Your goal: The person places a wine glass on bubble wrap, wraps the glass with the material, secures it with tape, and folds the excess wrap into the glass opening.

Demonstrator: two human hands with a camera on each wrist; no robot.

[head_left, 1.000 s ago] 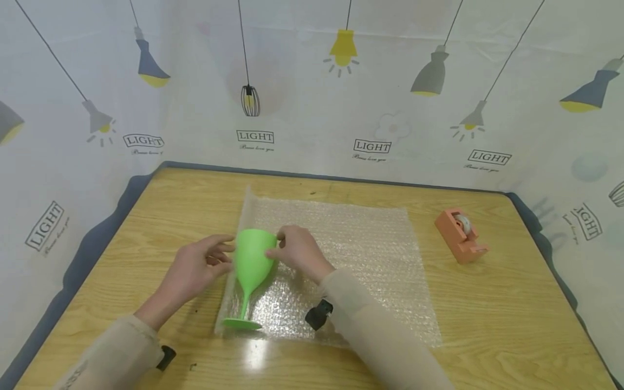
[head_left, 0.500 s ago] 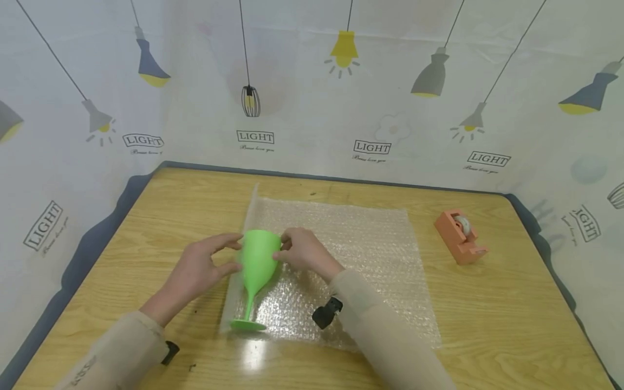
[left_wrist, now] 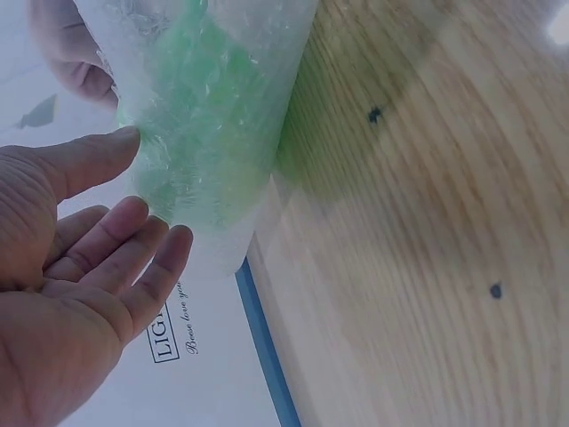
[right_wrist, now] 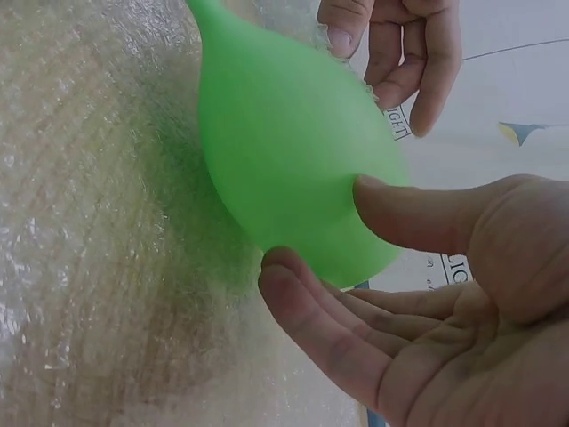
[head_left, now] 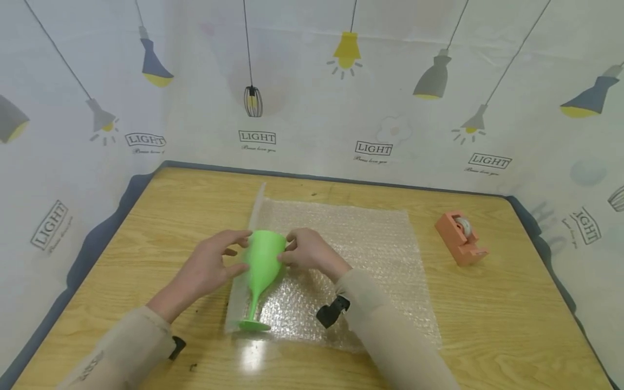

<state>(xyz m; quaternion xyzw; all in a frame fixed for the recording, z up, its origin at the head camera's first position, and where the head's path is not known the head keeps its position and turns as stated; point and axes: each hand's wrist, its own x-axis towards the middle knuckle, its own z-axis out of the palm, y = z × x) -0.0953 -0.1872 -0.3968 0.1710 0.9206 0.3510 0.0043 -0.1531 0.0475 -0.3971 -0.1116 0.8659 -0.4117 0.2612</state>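
A green plastic goblet [head_left: 265,260] lies on its side on a sheet of bubble wrap [head_left: 361,254], its foot towards the person and its rim away. The sheet's left edge stands raised against the bowl. From the left, my left hand [head_left: 207,262] touches the wrap with thumb and fingers spread. In the left wrist view the bubble wrap [left_wrist: 218,107] covers that side of the bowl, which shows green through it. My right hand [head_left: 312,252] holds the bowl near the rim; the right wrist view shows its thumb [right_wrist: 418,213] on the bare green goblet [right_wrist: 293,151].
An orange tape dispenser [head_left: 460,238] with a roll of tape stands on the wooden table [head_left: 507,309] to the right of the sheet. Behind the table hangs a white backdrop [head_left: 307,70] printed with lamps.
The goblet has shifted a little to the right along with both hands. The wrap's raised left edge has come over to the right with it. The left fingers and thumb are spread wider.
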